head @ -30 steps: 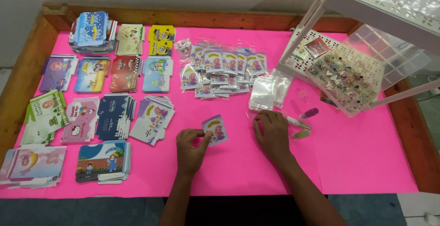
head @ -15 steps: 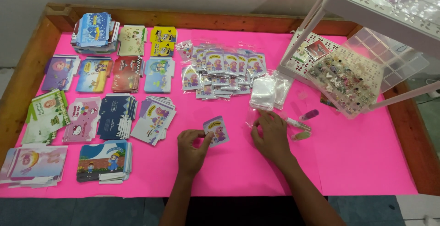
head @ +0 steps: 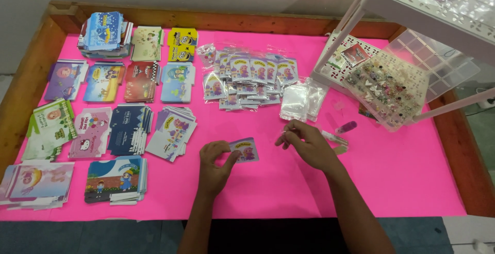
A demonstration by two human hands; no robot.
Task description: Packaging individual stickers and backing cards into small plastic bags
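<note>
Since a second ago, my right hand [head: 308, 146] is drifting slightly away from the desk's pink sheet [head: 402, 176], its fingers now curling together near the clear sleeves [head: 300, 100], and I cannot tell whether they are pinching anything. Meanwhile my left hand [head: 216, 161] is keeping its place, thumb and fingers pinching the near-left corner of a small purple card [head: 245, 149], which is lying on the sheet between both hands, near the middle of the desk's near half. That suggests the card is staying put while the right hand is working on something small just beside it. Just right of the right hand, a pen-like stick [head: 334, 138] and a small purple cap [head: 346, 127] are resting. Further off, bagged cards [head: 247, 76] are fanning out at centre, stacks of printed folders [head: 124, 125] are filling the left side, and a clear compartment box [head: 389, 91] is leaning against a white rack [head: 428, 6] at far right.
</note>
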